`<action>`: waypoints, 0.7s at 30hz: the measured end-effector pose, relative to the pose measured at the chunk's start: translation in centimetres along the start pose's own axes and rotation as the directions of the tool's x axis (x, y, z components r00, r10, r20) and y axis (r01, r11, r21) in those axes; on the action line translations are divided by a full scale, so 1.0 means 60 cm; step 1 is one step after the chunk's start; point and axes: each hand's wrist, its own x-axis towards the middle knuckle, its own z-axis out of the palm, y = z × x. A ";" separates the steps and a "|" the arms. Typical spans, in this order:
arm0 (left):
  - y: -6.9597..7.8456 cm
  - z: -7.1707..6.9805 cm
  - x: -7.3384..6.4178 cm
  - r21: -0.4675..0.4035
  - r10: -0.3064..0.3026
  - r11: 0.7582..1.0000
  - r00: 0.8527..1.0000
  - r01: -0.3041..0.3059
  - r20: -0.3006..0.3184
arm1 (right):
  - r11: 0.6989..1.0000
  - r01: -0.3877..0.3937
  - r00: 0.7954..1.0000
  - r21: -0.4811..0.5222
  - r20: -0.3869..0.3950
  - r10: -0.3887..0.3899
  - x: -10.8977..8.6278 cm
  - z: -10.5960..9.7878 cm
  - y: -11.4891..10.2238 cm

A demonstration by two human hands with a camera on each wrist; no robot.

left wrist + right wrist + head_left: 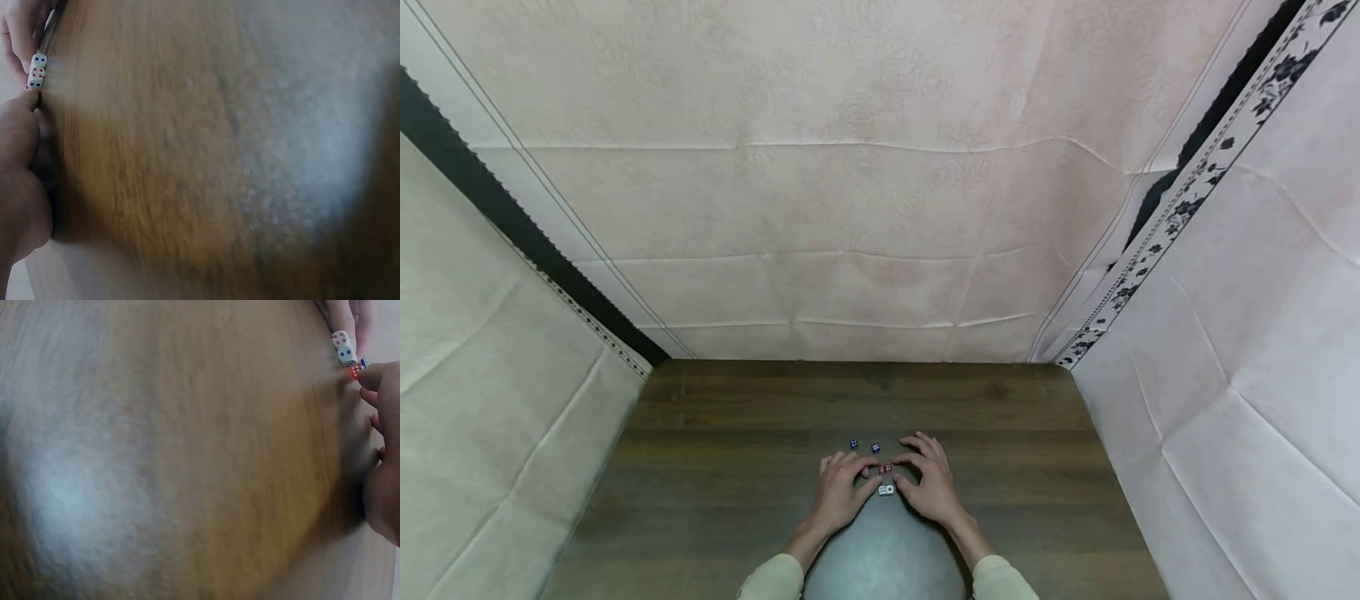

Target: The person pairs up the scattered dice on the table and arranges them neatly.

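Two white dice (886,490) stand side by side on the wooden table, nearest the person. Just beyond them is a pair of red dice (885,469), partly hidden by fingers in the right wrist view. Farther out sit two blue dice, one on the left (853,444) and one on the right (876,448), with a gap between. My left hand (838,492) rests left of the red dice, thumb and index fingertips close to them. On the other side, my right hand (931,483) has its fingers spread, index and thumb tips near the red dice. Contact is too small to tell.
The brown wooden table (715,467) spreads around both hands. Pale cloth hangs behind it (850,208), with further cloth sheets on the left (497,400) and right (1240,350). A grey rounded surface (887,550) lies between the forearms.
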 end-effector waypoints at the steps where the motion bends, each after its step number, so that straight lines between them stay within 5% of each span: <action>1: 0.001 0.001 0.001 0.006 0.000 1.000 1.000 0.000 -0.003 | 1.000 -0.011 1.000 0.019 0.003 0.011 0.001 -0.003 0.000; 14: 0.003 -0.004 0.004 -0.044 -0.080 0.996 0.994 0.083 0.070 | 0.996 -0.075 0.997 0.037 0.028 0.074 0.058 -0.030 -0.013; 21: 0.005 -0.005 0.004 -0.037 -0.069 0.997 0.995 0.072 0.066 | 0.997 -0.070 0.987 0.020 0.146 0.067 0.091 -0.028 -0.022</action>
